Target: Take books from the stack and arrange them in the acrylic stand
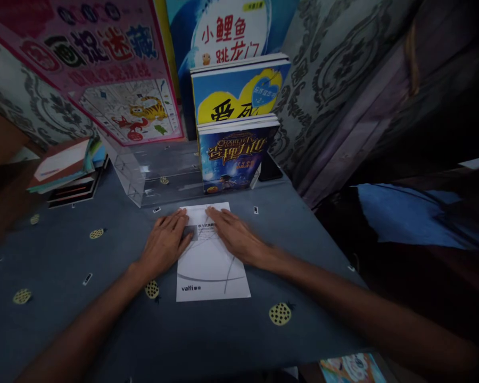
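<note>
A white printed booklet (211, 266) with "vatti" at its lower left lies flat on the dark tablecloth. My left hand (163, 239) rests along its upper left side, fingers stretched out over the edge and thumb on the page. From the right, my right hand (237, 236) lies on the booklet's upper right part, fingers extended and palm down. Both hands cover part of the printed title. Neither hand grips anything.
Behind the booklet stands a clear acrylic rack (133, 178) with several books, including a blue one (235, 159). A large pink picture book (115, 69) leans at the back left. Stacked books (69, 170) lie on the left. A dark flat object (269, 169) sits beside the rack.
</note>
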The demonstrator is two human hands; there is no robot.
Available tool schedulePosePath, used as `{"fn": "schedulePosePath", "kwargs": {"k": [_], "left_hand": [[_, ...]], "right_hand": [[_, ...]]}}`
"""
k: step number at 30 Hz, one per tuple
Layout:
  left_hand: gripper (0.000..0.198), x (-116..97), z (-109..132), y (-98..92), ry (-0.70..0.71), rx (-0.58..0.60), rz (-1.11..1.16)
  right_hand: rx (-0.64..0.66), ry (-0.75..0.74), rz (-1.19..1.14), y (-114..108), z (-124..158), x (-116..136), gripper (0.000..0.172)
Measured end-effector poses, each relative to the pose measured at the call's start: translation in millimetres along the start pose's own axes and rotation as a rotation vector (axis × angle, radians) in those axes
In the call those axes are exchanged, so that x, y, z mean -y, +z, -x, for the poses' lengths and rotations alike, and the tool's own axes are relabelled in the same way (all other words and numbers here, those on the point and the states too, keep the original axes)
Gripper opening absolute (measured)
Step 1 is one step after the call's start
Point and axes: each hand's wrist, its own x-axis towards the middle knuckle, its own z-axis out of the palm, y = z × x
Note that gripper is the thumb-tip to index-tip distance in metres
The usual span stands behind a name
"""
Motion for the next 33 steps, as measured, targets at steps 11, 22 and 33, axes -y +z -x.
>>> {"fn": "schedulePosePath", "kwargs": {"k": [11, 22, 33], "left_hand": [[0.038, -2, -6, -3.3, 0.040, 0.032, 0.016], [0.052, -30, -36, 7.6, 0.315, 0.174, 0.169], [0.051, -66, 2, -2.8, 0.578, 0.293, 0.343]], "right_hand": [[-0.129, 0.131, -0.017, -30, 2, -24, 0.042], [-0.081, 0.106, 0.032, -29, 3, -24, 0.046], [-0.038, 0.082, 0.048, -29, 5, -21, 0.048]]}}
